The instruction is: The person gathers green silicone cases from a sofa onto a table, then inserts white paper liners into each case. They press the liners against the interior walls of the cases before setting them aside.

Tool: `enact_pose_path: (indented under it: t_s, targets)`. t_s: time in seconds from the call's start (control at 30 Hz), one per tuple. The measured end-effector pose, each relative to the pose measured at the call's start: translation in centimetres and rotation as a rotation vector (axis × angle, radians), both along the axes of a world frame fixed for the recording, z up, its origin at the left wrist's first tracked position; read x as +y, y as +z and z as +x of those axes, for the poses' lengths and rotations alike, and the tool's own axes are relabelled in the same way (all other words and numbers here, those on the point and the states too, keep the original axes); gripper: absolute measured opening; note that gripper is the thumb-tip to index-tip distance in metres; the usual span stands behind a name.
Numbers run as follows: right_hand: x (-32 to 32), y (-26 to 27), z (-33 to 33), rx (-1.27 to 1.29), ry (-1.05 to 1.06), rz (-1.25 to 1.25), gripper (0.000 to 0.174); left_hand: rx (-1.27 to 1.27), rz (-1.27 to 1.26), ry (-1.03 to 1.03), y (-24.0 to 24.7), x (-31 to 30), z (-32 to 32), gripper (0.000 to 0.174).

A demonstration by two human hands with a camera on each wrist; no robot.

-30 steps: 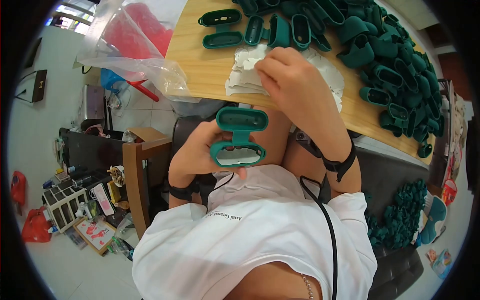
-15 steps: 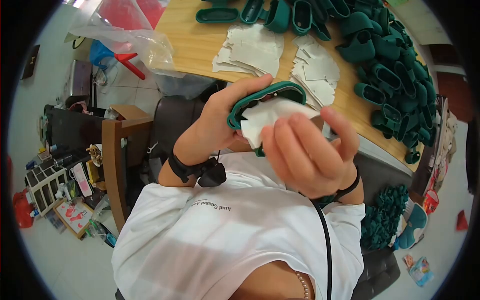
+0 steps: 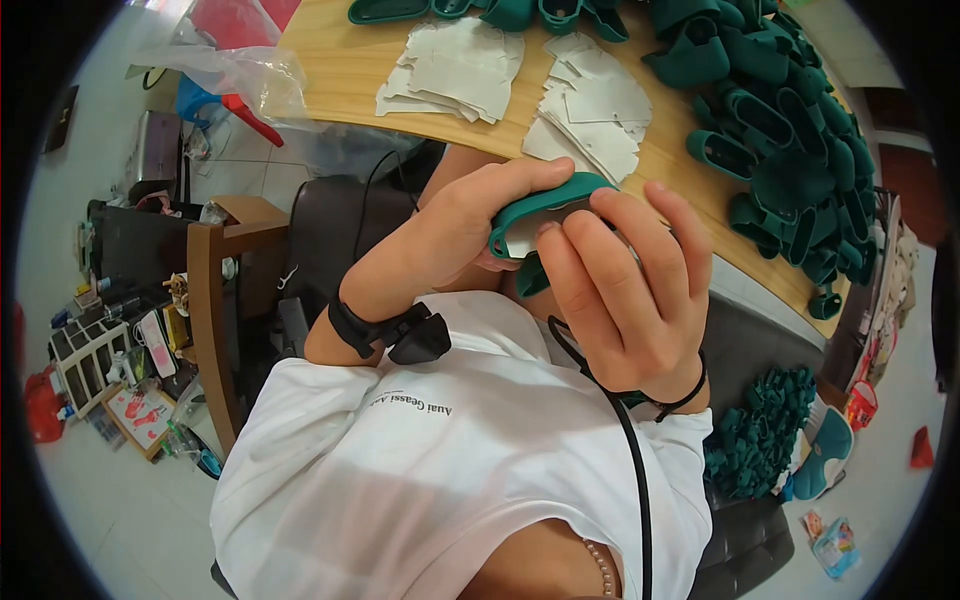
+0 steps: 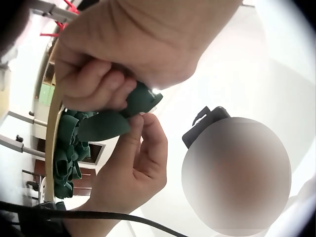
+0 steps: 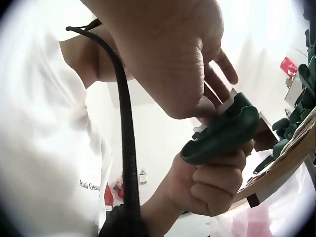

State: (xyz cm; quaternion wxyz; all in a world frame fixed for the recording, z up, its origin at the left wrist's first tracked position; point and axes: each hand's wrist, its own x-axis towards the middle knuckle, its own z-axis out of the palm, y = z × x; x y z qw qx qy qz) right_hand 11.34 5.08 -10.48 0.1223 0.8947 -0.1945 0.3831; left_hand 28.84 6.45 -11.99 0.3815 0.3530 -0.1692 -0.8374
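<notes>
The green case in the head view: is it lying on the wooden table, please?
No, the green case is held up between the left hand and the right hand, short of the wooden table edge.

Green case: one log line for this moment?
left hand: grips green case | right hand: pinches its edge over paper insert | table: paper stacks, pile of cases

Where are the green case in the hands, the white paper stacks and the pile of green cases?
green case (image 3: 545, 203), head view, its curved upper rim.
white paper stacks (image 3: 455, 70), head view, top sheet of the left stack.
pile of green cases (image 3: 790, 130), head view, middle of the heap.
</notes>
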Motion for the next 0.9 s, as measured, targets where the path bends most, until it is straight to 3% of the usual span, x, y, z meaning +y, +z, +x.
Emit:
enact_pose_path:
  t_s: [0.13,0.33,0.53,0.63,0.77,0.87,0.9]
  targets:
    - [0.8,0.3,-0.8,0.050,-0.018,0.091,0.018,0.201,-0.087,0.006,-2.6,-0.2,0.4,0.034]
    - [0.9,0.1,-0.9,0.013,-0.014,0.080,0.016,0.118,-0.108,-0.004,-1.9,-0.3,0.0,0.036]
    - [1.3,-0.2,-0.6,-0.010,0.007,0.140,0.020,-0.280,-0.035,0.049,1.6,0.3,-1.1,0.037]
    - [1.5,-0.2,-0.6,-0.010,0.020,0.172,0.023,-0.241,-0.025,0.047,1.4,0.5,-1.2,0.035]
    - [1.5,-0.3,-0.4,0.009,-0.003,0.195,0.027,0.165,-0.126,-0.073,-1.1,-0.4,0.2,0.032]
    - [1.6,-0.3,-0.5,0.018,-0.013,0.216,0.028,-0.070,-0.050,0.010,-0.3,-0.3,-0.9,0.031]
    - [1.5,-0.3,-0.5,0.019,-0.014,0.224,0.028,-0.042,-0.075,-0.002,-0.4,-0.5,-0.7,0.032]
